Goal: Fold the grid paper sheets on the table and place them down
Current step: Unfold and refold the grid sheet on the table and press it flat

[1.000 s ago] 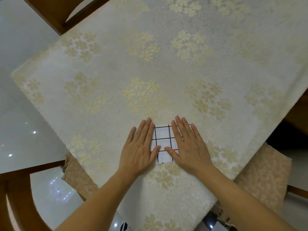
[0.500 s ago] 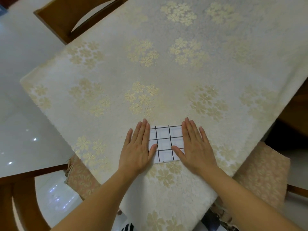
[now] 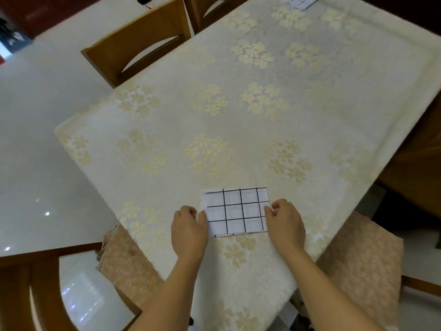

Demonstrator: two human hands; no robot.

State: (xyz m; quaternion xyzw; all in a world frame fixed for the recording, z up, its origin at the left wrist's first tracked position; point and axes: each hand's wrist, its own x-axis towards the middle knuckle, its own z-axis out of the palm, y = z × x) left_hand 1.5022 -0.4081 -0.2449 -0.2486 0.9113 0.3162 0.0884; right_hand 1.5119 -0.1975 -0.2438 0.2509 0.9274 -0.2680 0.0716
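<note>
A folded white grid paper sheet [image 3: 236,212] with black lines lies flat on the table near its front corner. My left hand [image 3: 189,230] pinches the sheet's left edge with curled fingers. My right hand [image 3: 285,223] pinches the right edge the same way. Another grid paper sheet [image 3: 301,1] lies at the far end of the table, cut off by the top of the frame.
The table [image 3: 238,115] wears a cream cloth with gold flowers. Wooden chairs [image 3: 140,48] stand at the far left. A cushioned chair [image 3: 362,271] sits close on the right and another chair [image 3: 35,283] at the lower left. A shiny white floor surrounds them.
My hands went from pressing flat on the sheet to sliding apart and curling onto its left and right edges. The view tilted up, which brought the far sheet into sight.
</note>
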